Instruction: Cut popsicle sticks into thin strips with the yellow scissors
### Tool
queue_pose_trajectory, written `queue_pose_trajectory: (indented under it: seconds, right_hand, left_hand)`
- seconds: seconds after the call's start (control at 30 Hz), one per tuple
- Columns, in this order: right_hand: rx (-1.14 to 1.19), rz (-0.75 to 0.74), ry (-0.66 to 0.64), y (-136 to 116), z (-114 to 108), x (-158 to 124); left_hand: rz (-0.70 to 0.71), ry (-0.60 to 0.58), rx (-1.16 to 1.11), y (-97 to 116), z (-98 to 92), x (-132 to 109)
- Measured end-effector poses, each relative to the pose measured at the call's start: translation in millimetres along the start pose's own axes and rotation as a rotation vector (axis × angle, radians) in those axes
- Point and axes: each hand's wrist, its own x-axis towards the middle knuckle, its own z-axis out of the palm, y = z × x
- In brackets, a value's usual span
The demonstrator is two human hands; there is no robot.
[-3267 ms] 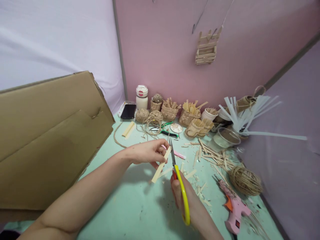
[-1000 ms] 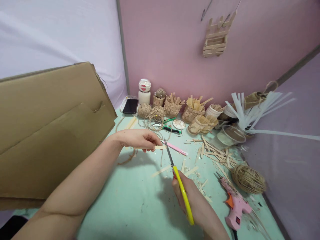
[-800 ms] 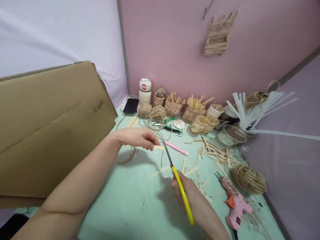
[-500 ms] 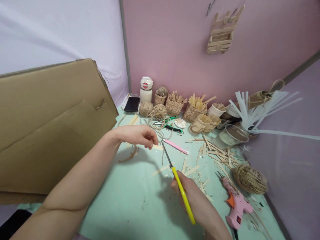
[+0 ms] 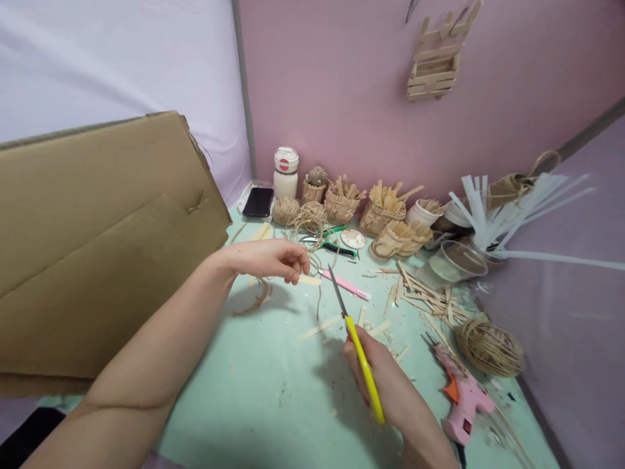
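My left hand point(image 5: 278, 258) hovers over the table with its fingers pinched together, palm down. A strand of jute twine point(image 5: 319, 303) hangs by the fingertips and seems to run from them; the grip itself is partly hidden. My right hand point(image 5: 378, 368) is closed around scissors with yellow handles point(image 5: 367, 371). Their dark blades look nearly closed and point up and away, to the right of the left fingertips. Beyond the blades lies a pink craft knife point(image 5: 346, 284). A loose tangle of twine point(image 5: 308, 225) rests behind the left hand, against green-handled pliers point(image 5: 336, 249).
Thin wooden sticks point(image 5: 430, 296) and scraps litter the right side. A pink glue gun point(image 5: 461, 394) and a twine ball point(image 5: 489, 347) lie at the right. Stick-filled baskets point(image 5: 382, 215), a white bottle point(image 5: 286, 176) and a phone point(image 5: 258, 202) line the back. Cardboard point(image 5: 107, 254) stands left.
My right hand and the scissors have moved slightly right and upward, so the blades are farther from my left fingers. My left hand has stayed nearly in place, still pinched.
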Motion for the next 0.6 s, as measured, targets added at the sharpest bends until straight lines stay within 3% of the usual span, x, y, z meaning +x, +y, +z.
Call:
queue_pose_trajectory:
  seconds: [0.23,0.6]
  right_hand:
    - [0.074,-0.02,0.081,4.3,4.3,5.7]
    - [0.126,-0.041,0.102,0.0,3.7,6.5]
  left_hand:
    - [0.015,0.119,-0.182,2.6,8.0,8.6]
    - [0.053,0.165,-0.357,1.0,17.2,16.9]
